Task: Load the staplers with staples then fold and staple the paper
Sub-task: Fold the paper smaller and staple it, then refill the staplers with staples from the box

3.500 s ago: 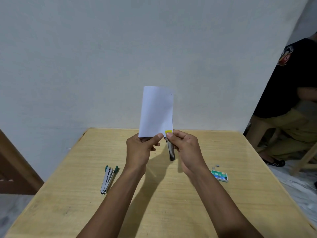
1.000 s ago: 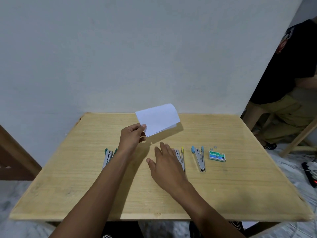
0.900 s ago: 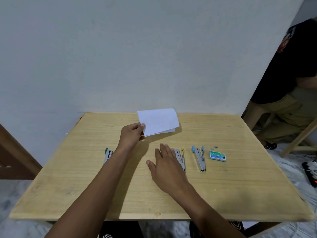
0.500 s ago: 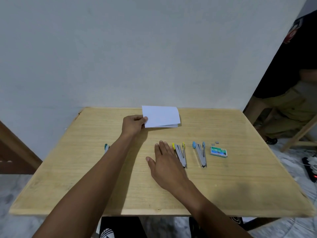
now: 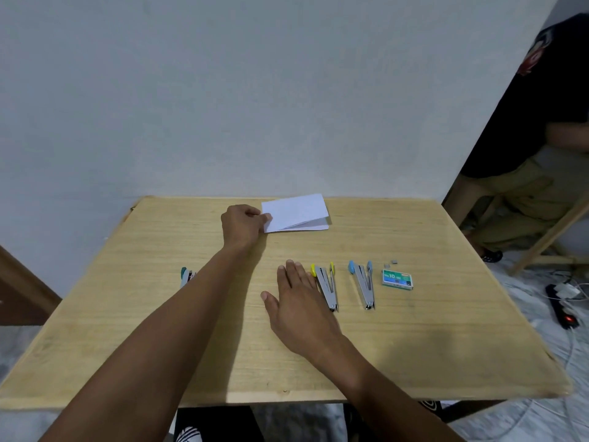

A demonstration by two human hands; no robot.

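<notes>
The folded white paper (image 5: 296,215) lies flat at the far middle of the wooden table (image 5: 414,346). My left hand (image 5: 243,226) pinches its left edge. My right hand (image 5: 299,307) rests flat on the table, fingers spread, holding nothing. Just right of it lies the yellow-tipped stapler (image 5: 326,285), then the blue-tipped stapler (image 5: 363,282). A green-tipped stapler (image 5: 186,275) is partly hidden behind my left forearm. A green staple box (image 5: 397,279) sits right of the blue stapler, with loose staples (image 5: 391,262) beside it.
A pale wall rises right behind the table's far edge. At the right, beyond the table, a seated person (image 5: 541,161) in a black shirt and a wooden frame (image 5: 554,237). A power strip (image 5: 562,307) with cables lies on the floor at the right.
My left hand has lowered the folded paper onto the far part of the table. My right hand, earlier holding the yellow stapler against the paper, now rests flat beside that stapler.
</notes>
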